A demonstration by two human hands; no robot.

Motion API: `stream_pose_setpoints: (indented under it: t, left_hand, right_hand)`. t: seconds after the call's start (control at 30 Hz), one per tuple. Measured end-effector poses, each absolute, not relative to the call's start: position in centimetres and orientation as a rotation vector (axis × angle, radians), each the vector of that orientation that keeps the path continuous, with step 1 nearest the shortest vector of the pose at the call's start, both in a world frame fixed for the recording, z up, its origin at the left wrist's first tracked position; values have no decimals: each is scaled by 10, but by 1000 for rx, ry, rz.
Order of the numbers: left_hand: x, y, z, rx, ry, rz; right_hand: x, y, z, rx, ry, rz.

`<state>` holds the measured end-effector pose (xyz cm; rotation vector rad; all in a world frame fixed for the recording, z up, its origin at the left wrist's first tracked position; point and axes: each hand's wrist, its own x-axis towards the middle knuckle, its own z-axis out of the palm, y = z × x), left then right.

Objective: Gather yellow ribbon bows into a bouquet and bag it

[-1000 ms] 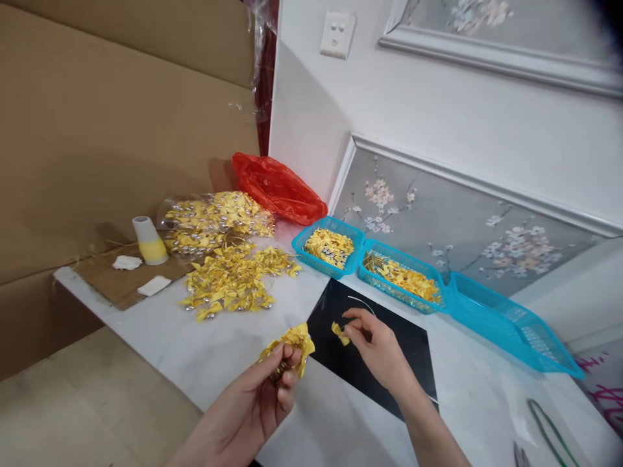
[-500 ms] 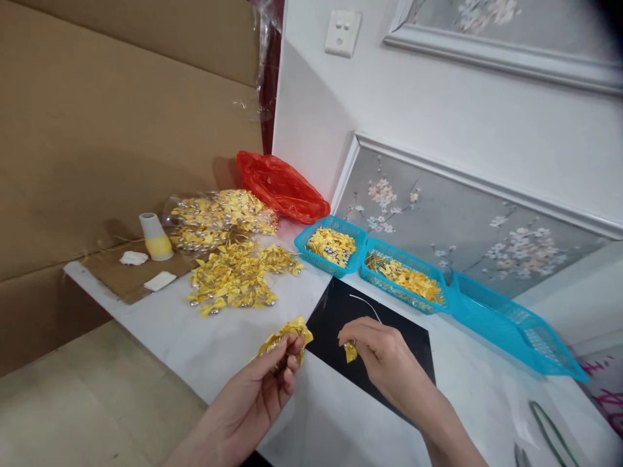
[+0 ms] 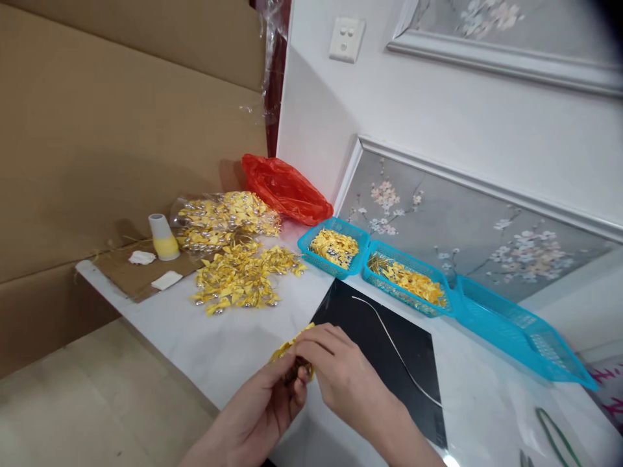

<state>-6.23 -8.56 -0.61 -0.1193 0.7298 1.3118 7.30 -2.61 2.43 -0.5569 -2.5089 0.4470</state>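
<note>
My left hand (image 3: pixel 265 399) is closed around a small bunch of yellow ribbon flowers (image 3: pixel 282 351) with metallic beads. Over the top of that bunch, my right hand (image 3: pixel 341 370) has its fingers pinched, touching the flowers and the left fingertips. Whatever lies between the right fingertips is hidden behind that hand. A black mat (image 3: pixel 389 344) lies under and to the right of my hands, with a thin white wire (image 3: pixel 396 348) curving across it. A loose pile of yellow ribbon flowers (image 3: pixel 243 279) rests on the table beyond the left hand.
Blue baskets (image 3: pixel 366 267) stand along the wall, two holding yellow pieces. A red plastic bag (image 3: pixel 287 191) and a clear bag of flowers (image 3: pixel 226 217) sit at the back. A grey-and-yellow cone (image 3: pixel 163 239) stands on cardboard at left. Green-handled pliers (image 3: pixel 557 434) lie at front right.
My right hand has moved left from above the black mat, carrying a yellow flower to the bunch in my left hand. More of the white wire now shows.
</note>
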Motion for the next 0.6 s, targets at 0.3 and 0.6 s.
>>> stream_pose_setpoints:
  t: [0.3, 0.6]
  left_hand:
    - [-67, -86, -7, -146, 645, 1331]
    - [-90, -88, -4, -179, 737, 1399]
  right_hand:
    - [68, -29, 14, -553, -2390, 672]
    - [51, 55, 7, -948, -2141, 647]
